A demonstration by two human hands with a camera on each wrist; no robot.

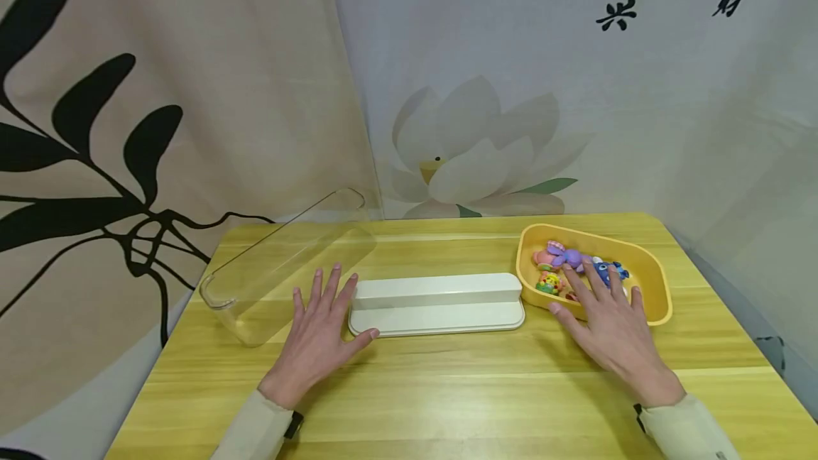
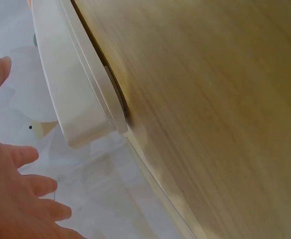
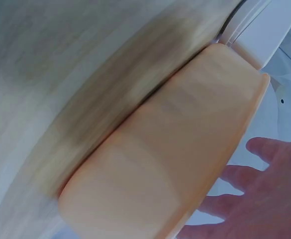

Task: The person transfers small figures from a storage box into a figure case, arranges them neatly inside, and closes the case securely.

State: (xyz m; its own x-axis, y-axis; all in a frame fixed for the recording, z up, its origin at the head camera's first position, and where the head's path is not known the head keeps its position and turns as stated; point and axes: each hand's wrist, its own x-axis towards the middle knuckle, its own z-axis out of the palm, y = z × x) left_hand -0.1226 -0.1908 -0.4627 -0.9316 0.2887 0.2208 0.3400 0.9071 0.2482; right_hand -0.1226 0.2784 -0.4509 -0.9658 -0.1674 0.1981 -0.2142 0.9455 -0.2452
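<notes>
My left hand (image 1: pixel 319 336), fingers spread, is above the table beside the left end of a white stepped base (image 1: pixel 441 304). It holds nothing; in the left wrist view its fingers stand apart from the white base (image 2: pixel 68 74). My right hand (image 1: pixel 613 339) is spread over the near edge of a yellow tray (image 1: pixel 648 275), also holding nothing. Small toy figures lie in the tray, among them a purple one (image 1: pixel 571 258), a blue one (image 1: pixel 603 272) and a yellow-and-green one (image 1: pixel 549 282). The right fingers partly hide them.
A clear plastic cover (image 1: pixel 287 275) lies at an angle on the left of the wooden table (image 1: pixel 447 403), behind my left hand. The tray's left side is close against the white base. A printed curtain (image 1: pixel 486 55) hangs behind the table's far edge.
</notes>
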